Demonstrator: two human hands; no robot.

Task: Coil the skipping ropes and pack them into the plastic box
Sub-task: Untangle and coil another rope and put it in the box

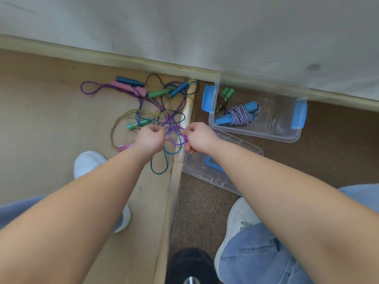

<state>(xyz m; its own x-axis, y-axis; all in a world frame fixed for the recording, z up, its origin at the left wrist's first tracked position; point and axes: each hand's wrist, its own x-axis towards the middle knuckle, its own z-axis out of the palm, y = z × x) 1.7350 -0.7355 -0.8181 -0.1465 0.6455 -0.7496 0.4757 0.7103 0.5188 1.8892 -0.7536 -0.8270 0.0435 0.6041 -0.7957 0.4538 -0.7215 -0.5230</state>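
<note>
Down on the floor, the left hand (150, 138) and right hand (198, 138) clamp curled fingers on the purple rope (174, 129) amid the tangled ropes (155, 107); the plastic box (256, 134) sits at the floor's far edge.

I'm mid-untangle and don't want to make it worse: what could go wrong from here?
1. The left hand and right hand grip the purple rope where it threads through the teal rope and other loops; pulling them apart could cinch a knot.
2. The box lid lies on the floor under the right forearm, near the right shoe; it could get knocked or stepped on.
</note>
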